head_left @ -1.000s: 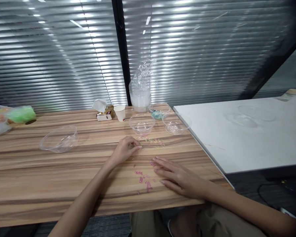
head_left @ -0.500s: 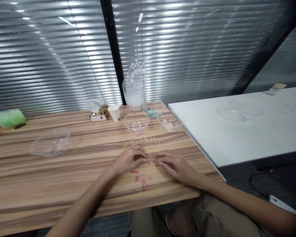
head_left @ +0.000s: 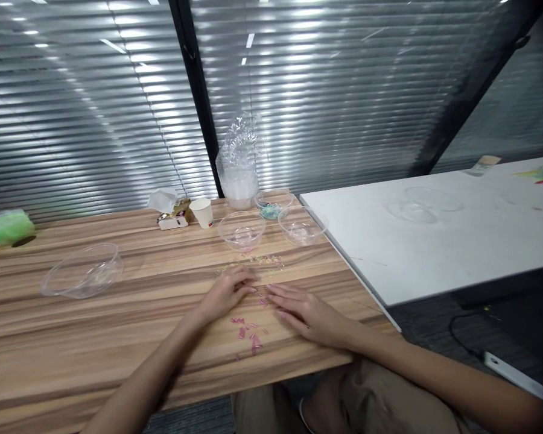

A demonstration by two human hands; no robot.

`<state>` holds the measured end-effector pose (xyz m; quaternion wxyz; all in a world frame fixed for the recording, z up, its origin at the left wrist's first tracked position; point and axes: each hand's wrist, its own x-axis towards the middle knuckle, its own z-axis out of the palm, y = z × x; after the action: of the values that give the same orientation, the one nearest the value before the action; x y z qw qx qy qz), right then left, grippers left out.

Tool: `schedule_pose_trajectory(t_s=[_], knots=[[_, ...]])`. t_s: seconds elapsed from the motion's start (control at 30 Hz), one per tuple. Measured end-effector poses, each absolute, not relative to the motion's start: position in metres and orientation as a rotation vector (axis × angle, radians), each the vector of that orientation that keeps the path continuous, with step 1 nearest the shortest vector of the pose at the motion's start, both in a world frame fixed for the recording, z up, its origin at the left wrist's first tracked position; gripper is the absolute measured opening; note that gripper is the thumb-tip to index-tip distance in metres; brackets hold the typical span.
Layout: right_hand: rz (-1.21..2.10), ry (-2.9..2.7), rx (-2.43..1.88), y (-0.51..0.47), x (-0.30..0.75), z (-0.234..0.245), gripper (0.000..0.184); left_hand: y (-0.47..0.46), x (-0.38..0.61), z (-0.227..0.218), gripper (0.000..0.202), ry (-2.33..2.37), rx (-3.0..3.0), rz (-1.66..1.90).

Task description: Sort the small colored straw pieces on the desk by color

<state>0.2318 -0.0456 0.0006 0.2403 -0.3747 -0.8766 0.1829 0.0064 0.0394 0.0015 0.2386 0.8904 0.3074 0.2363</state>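
Small pink pieces (head_left: 254, 342) lie scattered on the wooden table between my forearms, with a few more between my fingertips. My left hand (head_left: 230, 290) rests beside them on the left, its fingers bent and a gap between thumb and forefinger. On the other side, my right hand (head_left: 308, 314) lies low over the table with fingers stretched out, the tips close to the pink pieces. I see nothing held in either hand. Just beyond my left hand spreads a loose band of tiny yellow-green and pink pieces (head_left: 266, 260).
Clear plastic bowls stand farther back: one in the middle (head_left: 242, 232), one to its right (head_left: 303, 229), and one with blue-green pieces (head_left: 271, 211). Another clear bowl (head_left: 84, 274) is at left. A paper cup (head_left: 202, 213), tissue pack (head_left: 174, 215) and white table (head_left: 371, 241) surround them.
My right hand's fingers have straightened and lie flatter. My left hand stays near the pink pieces, its fingers still bent. The whole view has shifted slightly.
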Motion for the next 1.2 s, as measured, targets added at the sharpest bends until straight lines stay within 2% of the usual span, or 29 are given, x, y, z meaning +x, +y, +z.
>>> schedule_pose_trajectory(t_s=[0.23,0.47,0.9,1.2], knots=[[0.402,-2.381,-0.997,-0.045,0.23,-0.005,0.037,0.036,0.015,-0.001,0.016,0.736,2.587,0.617],[0.294,-2.549,-0.977,-0.047,0.228,-0.003,0.044,0.044,0.009,-0.005,0.015,0.819,2.59,0.629],[0.345,-2.615,-0.991,-0.045,0.23,-0.002,0.049,0.04,0.009,0.006,0.018,0.86,2.573,0.672],[0.398,-2.585,-0.987,-0.045,0.231,0.002,0.047,0.043,-0.009,0.025,0.022,1.135,2.439,0.693]])
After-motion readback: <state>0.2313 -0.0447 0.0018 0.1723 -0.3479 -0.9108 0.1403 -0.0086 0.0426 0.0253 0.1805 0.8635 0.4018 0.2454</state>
